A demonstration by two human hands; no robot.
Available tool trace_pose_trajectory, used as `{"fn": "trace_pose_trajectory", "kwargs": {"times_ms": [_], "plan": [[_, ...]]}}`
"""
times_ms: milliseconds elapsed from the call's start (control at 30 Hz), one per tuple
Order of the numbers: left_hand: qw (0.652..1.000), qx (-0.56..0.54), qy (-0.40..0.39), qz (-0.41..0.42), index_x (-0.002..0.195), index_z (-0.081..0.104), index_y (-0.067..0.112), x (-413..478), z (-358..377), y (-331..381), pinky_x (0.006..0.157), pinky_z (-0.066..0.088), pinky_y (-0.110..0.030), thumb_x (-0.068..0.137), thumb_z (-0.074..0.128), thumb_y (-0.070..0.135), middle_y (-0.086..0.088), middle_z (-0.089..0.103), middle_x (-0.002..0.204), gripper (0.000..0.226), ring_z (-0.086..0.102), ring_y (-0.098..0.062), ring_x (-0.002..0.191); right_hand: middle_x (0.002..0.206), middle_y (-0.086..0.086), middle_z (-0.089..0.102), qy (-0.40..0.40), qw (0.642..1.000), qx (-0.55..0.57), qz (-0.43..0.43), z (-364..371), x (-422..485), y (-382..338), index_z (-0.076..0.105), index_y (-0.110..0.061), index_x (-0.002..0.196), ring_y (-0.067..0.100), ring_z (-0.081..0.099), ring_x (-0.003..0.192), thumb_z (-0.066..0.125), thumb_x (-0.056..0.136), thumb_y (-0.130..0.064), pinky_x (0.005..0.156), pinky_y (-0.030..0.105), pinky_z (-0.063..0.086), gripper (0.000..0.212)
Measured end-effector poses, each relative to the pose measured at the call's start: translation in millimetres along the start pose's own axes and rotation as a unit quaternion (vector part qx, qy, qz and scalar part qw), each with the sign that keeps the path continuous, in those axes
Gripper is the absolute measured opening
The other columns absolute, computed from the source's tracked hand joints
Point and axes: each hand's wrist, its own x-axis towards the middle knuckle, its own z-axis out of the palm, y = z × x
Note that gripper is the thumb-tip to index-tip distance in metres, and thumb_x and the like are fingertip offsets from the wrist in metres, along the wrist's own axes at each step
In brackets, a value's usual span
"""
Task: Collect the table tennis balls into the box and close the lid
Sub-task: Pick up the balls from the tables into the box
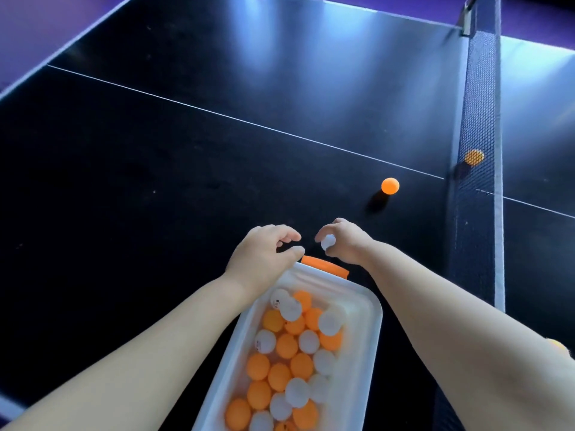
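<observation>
- Head view: a white ball (328, 242) is pinched in the curled fingertips of the right hand (345, 241), held just beyond the far end of the box (370, 318), presumably so it can be dropped in.
- The left hand (264, 253) is seen half-curled and empty, its fingertips just beside the orange latch (325, 266), touching nothing clearly.
- Many balls (289, 362) are gathered beneath the wrists.
- An orange ball (390, 185) lies beyond the right fingers; another (474, 157) sits behind the net (476, 119). No lid is visible.

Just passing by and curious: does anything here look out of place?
Yes, a few balls are loose. An orange ball sits on the table, and another ball shows through the net. The right hand holds a white ball beyond the box.
</observation>
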Motion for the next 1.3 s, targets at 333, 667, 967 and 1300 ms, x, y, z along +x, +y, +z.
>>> {"fn": "trace_pose_trajectory", "kwargs": {"times_ms": [333,667,967,1300], "plan": [[0.994,0.051,-0.100,-0.012,0.093,0.067,0.028,6,9,6,0.075,0.051,-0.033,0.091,0.047,0.033,0.009,0.067,0.088,0.020,0.061,-0.010,0.086,0.073,-0.004,0.060,0.176,0.908,0.376,-0.057,-34,-101,-18,0.072,-0.018,0.096,0.000,0.051,0.055,0.056,0.093,-0.022,0.059,0.018,0.047,0.017],[0.991,0.077,-0.104,0.016,0.094,0.063,0.030,-1,10,6,0.057,0.040,-0.026,0.094,0.038,0.029,0.010,0.063,0.082,0.025,0.057,-0.009,0.076,0.084,-0.004,0.061,0.216,0.938,0.272,-0.003,-28,-97,7,0.075,-0.025,0.081,0.009,0.056,0.077,0.060,0.090,-0.033,0.071,0.025,0.045,0.019],[0.990,0.095,-0.096,0.034,0.099,0.061,0.029,3,11,3,0.066,0.045,-0.027,0.098,0.038,0.032,0.007,0.064,0.085,0.023,0.057,-0.009,0.080,0.133,0.005,0.039,0.249,0.963,0.010,0.105,-71,-1,59,0.053,-0.030,0.128,0.027,0.033,0.124,0.056,0.088,-0.019,0.097,0.037,0.039,0.042],[0.990,0.098,-0.091,0.036,0.105,0.060,0.029,6,12,2,0.064,0.043,-0.022,0.099,0.036,0.033,0.010,0.063,0.086,0.025,0.057,-0.006,0.081,0.153,0.008,0.010,0.068,0.979,-0.112,0.153,-65,33,68,0.034,-0.027,0.142,0.033,0.026,0.132,0.044,0.085,0.005,0.093,0.041,0.044,0.066]]}}
